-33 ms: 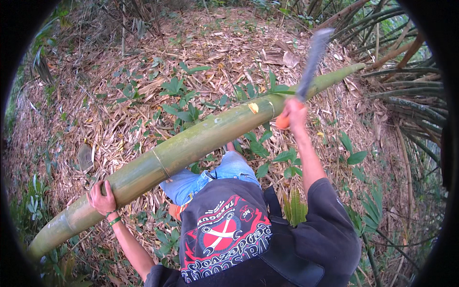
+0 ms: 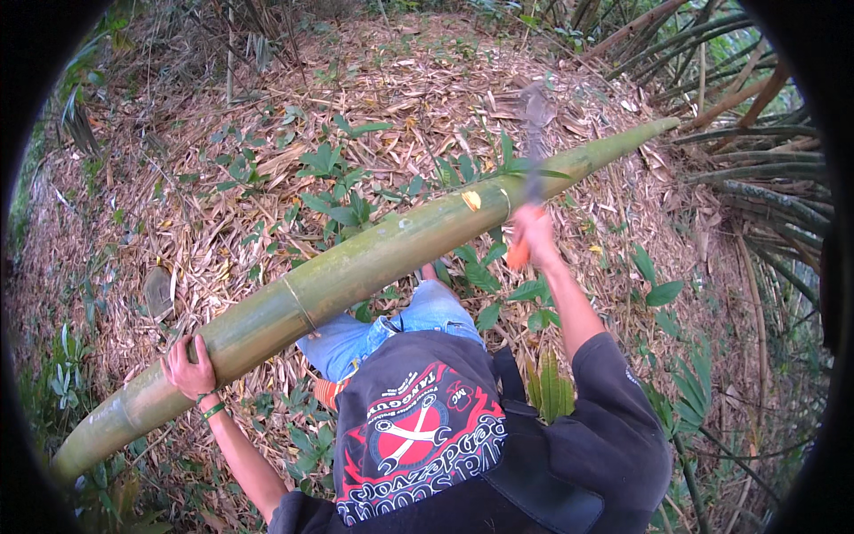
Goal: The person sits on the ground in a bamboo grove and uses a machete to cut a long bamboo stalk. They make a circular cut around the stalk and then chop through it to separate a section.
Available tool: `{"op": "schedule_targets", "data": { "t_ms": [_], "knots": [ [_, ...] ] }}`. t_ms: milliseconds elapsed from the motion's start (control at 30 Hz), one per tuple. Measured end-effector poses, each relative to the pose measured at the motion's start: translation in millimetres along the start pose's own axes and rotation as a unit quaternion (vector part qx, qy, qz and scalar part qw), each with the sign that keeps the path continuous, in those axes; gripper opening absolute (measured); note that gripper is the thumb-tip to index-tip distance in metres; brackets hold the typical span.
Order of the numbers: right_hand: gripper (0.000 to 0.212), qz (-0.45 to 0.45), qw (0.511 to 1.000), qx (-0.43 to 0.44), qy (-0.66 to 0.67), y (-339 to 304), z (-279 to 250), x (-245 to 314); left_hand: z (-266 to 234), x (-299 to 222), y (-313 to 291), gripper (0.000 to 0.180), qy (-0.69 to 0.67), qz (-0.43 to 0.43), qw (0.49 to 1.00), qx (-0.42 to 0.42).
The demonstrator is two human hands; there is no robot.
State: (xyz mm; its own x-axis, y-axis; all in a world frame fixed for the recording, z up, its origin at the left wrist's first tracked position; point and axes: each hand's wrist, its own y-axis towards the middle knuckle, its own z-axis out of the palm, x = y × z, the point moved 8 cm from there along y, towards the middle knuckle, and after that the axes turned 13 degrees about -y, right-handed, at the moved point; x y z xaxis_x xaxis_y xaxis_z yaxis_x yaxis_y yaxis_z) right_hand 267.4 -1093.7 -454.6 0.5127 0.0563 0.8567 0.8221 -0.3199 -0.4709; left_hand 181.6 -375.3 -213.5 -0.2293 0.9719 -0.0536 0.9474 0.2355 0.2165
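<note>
One long green bamboo stalk (image 2: pixel 356 276) crosses slantwise before my legs, its thick end toward the near left corner of the leaf-strewn ground (image 2: pixel 427 89) and its tapered tip toward the right edge, near a clump of stems (image 2: pixel 774 169). My left hand (image 2: pixel 189 367) lies over the thick part, touching it, thumb spread away from the fingers; a green wristband (image 2: pixel 213 411) sits just below that hand. My right hand (image 2: pixel 535 236) is wrapped tight around the orange handle (image 2: pixel 518 256) of a long knife (image 2: pixel 534 133), just on my side of the stalk, toward its thinner end. The blade points away from me across the stalk and is blurred, so I cannot tell whether it touches. A pale yellow nick (image 2: pixel 471 201) shows on the stalk, left of the blade, near a joint (image 2: pixel 507 203). Green leafy plants (image 2: pixel 351 212) stand just past the stalk. I wear blue jeans (image 2: pixel 440 311) and a dark printed shirt (image 2: pixel 427 351).
</note>
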Motion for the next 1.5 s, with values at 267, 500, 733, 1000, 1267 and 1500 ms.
{"op": "schedule_targets", "data": {
  "t_ms": [267, 500, 733, 1000, 1267, 1500],
  "knots": [
    [0.013, 0.272, 0.937, 0.214, -0.054, -11.1, -3.9, -28.7, -2.3, 7.3, -10.1, 0.030, 0.011, -0.005, 1.000, -0.004],
    [0.016, 0.003, 0.986, 0.008, 0.164, 31.8, -21.6, 38.1, 0.9, 3.5, -4.1, 0.031, 0.009, 0.001, 1.000, 0.000],
    [0.021, 0.226, 0.894, 0.380, -0.077, -50.5, 49.1, -70.0, -0.5, -0.6, -1.1, 0.032, 0.015, -0.002, 1.000, 0.004],
    [0.010, 0.068, 0.982, 0.117, 0.133, 40.2, -7.3, 69.3, -1.6, 4.5, -8.0, 0.030, -0.002, 0.016, 1.000, -0.021],
    [0.016, 0.332, 0.905, 0.258, -0.061, -25.1, 13.4, -84.2, -6.2, -0.2, -1.0, 0.031, 0.001, 0.001, 1.000, -0.021],
    [0.011, 0.116, 0.983, 0.053, 0.130, 49.0, -40.2, 11.3, 1.5, 8.2, -6.4, 0.031, 0.004, -0.004, 1.000, -0.006]
  ]
}}
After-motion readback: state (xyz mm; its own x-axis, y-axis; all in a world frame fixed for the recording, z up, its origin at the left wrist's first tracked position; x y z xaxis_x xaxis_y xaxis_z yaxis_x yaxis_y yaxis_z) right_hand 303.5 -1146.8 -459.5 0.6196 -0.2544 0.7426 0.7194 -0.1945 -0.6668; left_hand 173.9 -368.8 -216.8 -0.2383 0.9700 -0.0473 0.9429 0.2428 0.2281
